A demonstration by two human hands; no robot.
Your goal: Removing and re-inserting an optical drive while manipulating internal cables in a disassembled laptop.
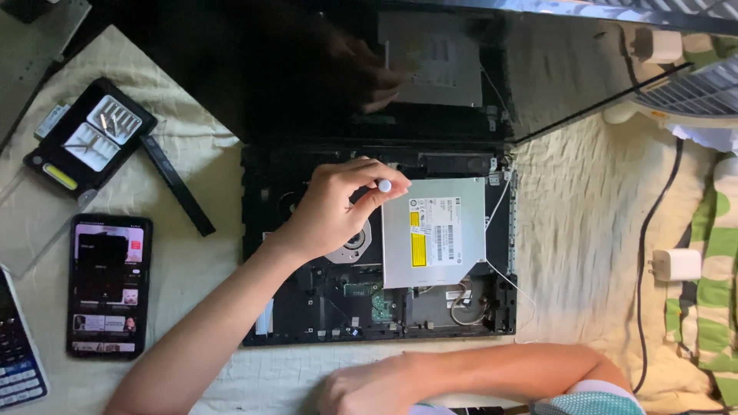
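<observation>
A black laptop [265, 230] lies open on a cream cloth with its inner parts bare: a fan, circuit boards and a silver optical drive [446, 223] at the right. My left hand [330, 211] reaches in from the lower left and pinches a small screwdriver with a white cap [383, 185] upright at the drive's left edge. My right hand [361, 388] rests curled on the cloth just below the laptop's front edge, its forearm coming in from the right. Nothing shows in it.
Left of the laptop lie a phone [108, 286] with a lit screen, a black case of small bits [88, 138], a black strip [178, 187] and a calculator corner [15, 361]. A white charger [676, 265] and black cable [644, 253] lie right. The dark screen [323, 77] stands behind.
</observation>
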